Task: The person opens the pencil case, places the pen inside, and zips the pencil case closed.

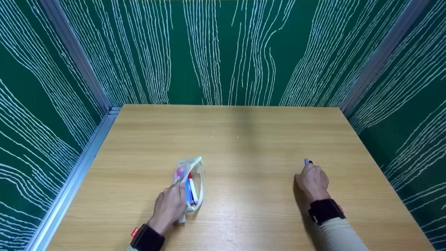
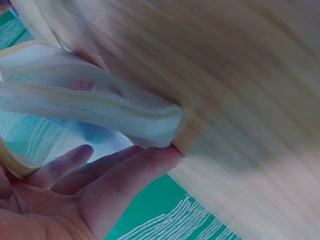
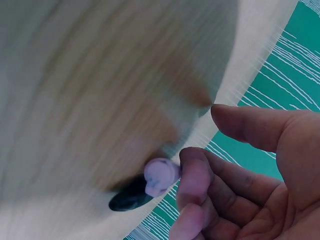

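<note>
A see-through mesh pencil pouch (image 1: 190, 162) lies left of the table's middle, its zip edge spread. Several markers are inside, among them a white marker (image 1: 193, 190) with a red end. My left hand (image 1: 169, 206) holds the pouch at its near side; in the left wrist view, the fingers (image 2: 125, 175) lie along the mesh. Over on the right, my right hand (image 1: 313, 179) is low over the table, beside a blue-ended marker (image 1: 306, 161) and a black-ended one (image 1: 310, 162). The right wrist view has the thumb apart from the fingers, whose tips touch a pale marker end (image 3: 161, 176).
The wooden table (image 1: 244, 216) has a few tiny white specks (image 1: 238, 137) toward its far side. Green panels (image 1: 230, 52) with white wavy lines stand around three sides, joined by metal posts (image 1: 78, 55).
</note>
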### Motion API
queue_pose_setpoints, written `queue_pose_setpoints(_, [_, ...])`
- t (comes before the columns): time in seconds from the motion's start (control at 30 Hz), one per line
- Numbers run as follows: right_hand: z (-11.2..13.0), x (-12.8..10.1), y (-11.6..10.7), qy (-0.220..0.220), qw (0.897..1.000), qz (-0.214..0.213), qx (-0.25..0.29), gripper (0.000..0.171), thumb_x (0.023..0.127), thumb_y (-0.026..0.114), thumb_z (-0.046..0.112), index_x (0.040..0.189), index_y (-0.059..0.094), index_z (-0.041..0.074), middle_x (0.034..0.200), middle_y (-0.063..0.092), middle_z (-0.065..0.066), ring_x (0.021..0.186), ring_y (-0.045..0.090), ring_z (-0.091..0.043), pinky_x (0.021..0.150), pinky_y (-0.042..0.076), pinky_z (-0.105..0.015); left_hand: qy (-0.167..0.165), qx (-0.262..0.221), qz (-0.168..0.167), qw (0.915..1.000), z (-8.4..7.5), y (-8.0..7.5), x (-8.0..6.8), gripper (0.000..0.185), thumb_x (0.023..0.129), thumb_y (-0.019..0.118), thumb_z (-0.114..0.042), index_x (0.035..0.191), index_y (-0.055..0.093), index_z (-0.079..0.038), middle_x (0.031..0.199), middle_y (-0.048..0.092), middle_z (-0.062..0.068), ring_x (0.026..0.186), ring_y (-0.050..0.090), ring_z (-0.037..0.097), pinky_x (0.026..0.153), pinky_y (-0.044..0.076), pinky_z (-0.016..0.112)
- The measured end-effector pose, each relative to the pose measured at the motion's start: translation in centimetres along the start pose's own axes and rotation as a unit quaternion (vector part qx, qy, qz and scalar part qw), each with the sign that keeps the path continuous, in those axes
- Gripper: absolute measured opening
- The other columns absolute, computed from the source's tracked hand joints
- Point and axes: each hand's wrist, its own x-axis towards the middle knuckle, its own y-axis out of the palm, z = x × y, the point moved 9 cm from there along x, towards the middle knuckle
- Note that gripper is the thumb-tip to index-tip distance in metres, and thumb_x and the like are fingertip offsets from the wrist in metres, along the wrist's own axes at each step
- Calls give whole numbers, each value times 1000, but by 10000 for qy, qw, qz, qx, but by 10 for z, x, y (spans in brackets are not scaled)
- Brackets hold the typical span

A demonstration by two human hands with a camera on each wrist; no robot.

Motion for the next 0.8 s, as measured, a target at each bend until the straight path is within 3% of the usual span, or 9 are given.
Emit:
queue_pose_setpoints(0.23, [-8, -2, -10, 33, 9985, -544, -29, 18, 82, 58, 9, 67, 49, 3, 67, 56, -18, 60, 58, -34, 50, 47, -50, -130, -36, 151, 9998, 2, 3, 1, 39, 108, 41, -22, 130, 63, 2, 64, 47, -1, 50, 47, 15, 47, 42, 35])
queue_pose_setpoints(0.43, [-16, 0, -7, 143, 9994, -317, 74, 16, 82, 57, 8, 69, 51, 2, 68, 58, -19, 62, 60, -35, 51, 48, -51, -125, -22, 202, 9997, 2, 3, 0, 37, 108, 42, -21, 128, 63, 3, 64, 46, -1, 50, 46, 15, 46, 41, 34])
queue_pose_setpoints(0.67, [-16, 3, -6, 142, 9994, -306, 99, 19, 84, 48, 1, 66, 53, 2, 70, 63, -24, 66, 65, -41, 53, 50, -53, 176, 166, -144, 9996, -1, -1, 0, 30, 106, 46, -18, 118, 67, 0, 66, 52, 3, 56, 55, 21, 50, 48, 44])
queue_pose_setpoints(0.8, [-15, 2, -6, 209, 9995, -220, 114, 19, 85, 47, 0, 68, 54, 0, 72, 64, -26, 68, 66, -42, 54, 50, -52, 117, 138, -81, 9998, -1, -1, -1, 32, 106, 45, -18, 121, 66, 1, 65, 50, 2, 54, 52, 20, 49, 46, 42])
